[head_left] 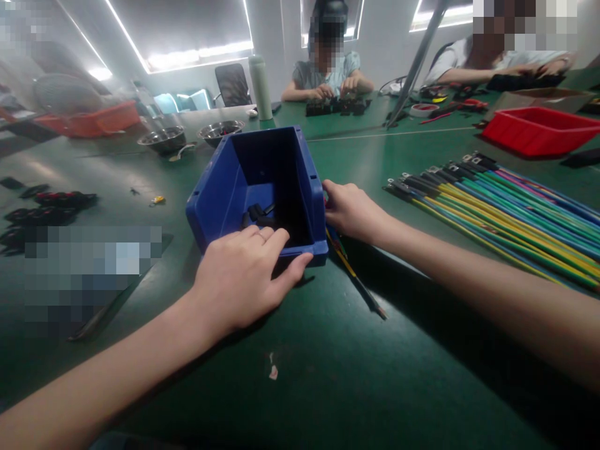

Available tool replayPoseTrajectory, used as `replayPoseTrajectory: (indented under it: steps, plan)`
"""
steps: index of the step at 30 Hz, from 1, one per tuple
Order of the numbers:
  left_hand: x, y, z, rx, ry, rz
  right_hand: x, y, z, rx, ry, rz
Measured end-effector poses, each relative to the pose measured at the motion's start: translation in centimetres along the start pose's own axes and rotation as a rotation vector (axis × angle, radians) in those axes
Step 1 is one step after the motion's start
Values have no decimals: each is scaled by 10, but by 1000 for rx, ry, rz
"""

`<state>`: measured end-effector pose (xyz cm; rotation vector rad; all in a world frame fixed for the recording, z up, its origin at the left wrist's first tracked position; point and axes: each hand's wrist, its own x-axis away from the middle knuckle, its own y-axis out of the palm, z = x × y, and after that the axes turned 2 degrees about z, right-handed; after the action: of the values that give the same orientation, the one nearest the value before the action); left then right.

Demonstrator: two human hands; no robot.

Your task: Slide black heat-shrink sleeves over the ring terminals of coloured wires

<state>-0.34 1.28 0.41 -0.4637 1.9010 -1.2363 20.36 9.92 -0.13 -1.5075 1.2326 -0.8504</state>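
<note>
A blue plastic parts bin [215,187] stands on the green table with its low front toward me. Small black pieces [262,215] lie inside it. My left hand [239,269] is closed over the front rim, fingers inside and thumb outside. Against the bin's right wall is my right hand [349,209], its fingers curled and their tips partly hidden; a bit of red shows there, but I cannot make out what it grips. Below that hand, a yellow and black wire [351,272] with a bare end slants across the table.
Bundled coloured cables [506,212] with metal lugs lie at right, a red tray [539,131] behind them. Two steel bowls [162,140] and a pale green bottle [260,87] stand beyond the bin. Black parts [44,212] lie left. Two people work across the table.
</note>
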Motion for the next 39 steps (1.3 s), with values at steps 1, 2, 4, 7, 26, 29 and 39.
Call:
replayPoseTrajectory:
  steps: [1, 2, 4, 7, 26, 29, 39]
  plan:
    - [0, 0, 0, -3, -1, 1, 12, 1, 0, -22, -14, -2]
    - [0, -1, 0, -4, -3, 0, 24, 1, -1, -48, -38, -8]
    - [0, -1, 1, -1, -15, -12, 49, 2, -1, -98, -73, -14]
    - [0, -1, 2, 17, -41, -45, 84, 2, 1, -156, -129, -9]
    - [4, 1, 0, -8, -93, -62, 123, 14, 24, 98, -460, 231]
    - [4, 1, 0, 59, -63, -41, 122, 13, 22, 61, -430, 213]
    - [4, -1, 0, 395, 54, 212, 122, 6, 33, 24, -231, 270]
